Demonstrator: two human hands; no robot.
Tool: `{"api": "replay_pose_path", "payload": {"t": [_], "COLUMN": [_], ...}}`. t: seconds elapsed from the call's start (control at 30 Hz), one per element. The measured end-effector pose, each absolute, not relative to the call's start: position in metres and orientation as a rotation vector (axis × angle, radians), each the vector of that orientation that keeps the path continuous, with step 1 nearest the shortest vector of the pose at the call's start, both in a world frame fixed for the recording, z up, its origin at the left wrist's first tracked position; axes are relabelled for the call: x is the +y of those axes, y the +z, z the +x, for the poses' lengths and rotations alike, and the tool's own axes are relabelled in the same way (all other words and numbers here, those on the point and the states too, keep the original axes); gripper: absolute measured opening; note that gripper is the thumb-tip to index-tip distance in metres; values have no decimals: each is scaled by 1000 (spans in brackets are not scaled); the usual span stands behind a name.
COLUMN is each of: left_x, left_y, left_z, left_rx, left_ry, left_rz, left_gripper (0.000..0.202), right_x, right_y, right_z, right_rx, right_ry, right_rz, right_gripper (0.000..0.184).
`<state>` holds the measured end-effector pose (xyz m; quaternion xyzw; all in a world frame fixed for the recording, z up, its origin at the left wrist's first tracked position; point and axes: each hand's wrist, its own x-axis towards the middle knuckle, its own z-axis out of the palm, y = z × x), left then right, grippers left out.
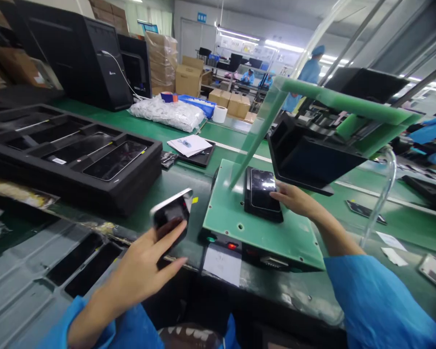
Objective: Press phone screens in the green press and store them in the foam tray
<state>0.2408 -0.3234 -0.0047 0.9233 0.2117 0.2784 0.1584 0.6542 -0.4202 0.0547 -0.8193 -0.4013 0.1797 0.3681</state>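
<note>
My left hand (145,264) grips a smartphone (171,216) with a light frame, tilted above the bench edge; a small yellow tab sticks out beside it. With thumb and fingers closed at its right edge, my right hand (294,198) holds a second smartphone (263,191), which lies screen up in a black holder (265,214). That holder sits on the green base plate (221,208) of a bench press. The press's black upper block (308,157) hangs above my right hand. A red light (231,246) glows on the front of the base.
On the left stands a black foam tray (131,186) with several phones in its slots; a grey tray (25,271) with dark phones is below it. Papers (189,145) and a bubble-wrap bundle (167,112) lie behind. A curved metal tube (383,194) rises at right, near another phone (365,211).
</note>
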Motion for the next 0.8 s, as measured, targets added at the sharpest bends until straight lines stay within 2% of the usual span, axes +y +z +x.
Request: {"api": "replay_pose_path", "payload": {"t": [0.1, 0.17, 0.3, 0.4, 0.43, 0.6, 0.7, 0.8], "left_x": [-315, -313, -312, -312, -311, -308, -311, -328], "left_y": [-9, -13, -17, -17, -17, -18, -23, -34], "left_z": [285, 308, 329, 333, 334, 336, 323, 302], "left_rx": [545, 540, 530, 508, 510, 540, 552, 673], "left_ry": [765, 688, 581, 582, 600, 719, 920, 1120], "left_rz": [2917, 3049, 3161, 3180, 3188, 3228, 3185, 2842], "left_gripper": [82, 83, 64, 62, 63, 84, 96, 107], "right_x": [-423, -438, -502, -553, -564, -580, -586, -587], "right_y": [49, 43, 24, 5, -1, -14, -7, 5], "right_z": [650, 644, 636, 636, 637, 633, 614, 577], "right_rx": [-1137, -1222, -1617, -1806, -1844, -2155, -2185, -1994], "right_ry": [244, 114, 15, 179, 147, -282, -503, -390], "right_rz": [-2244, -2306, -2230, -2077, -2060, -2085, -2012, -1864], "right_gripper": [12, 17, 47, 80, 84, 70, 69, 71]}}
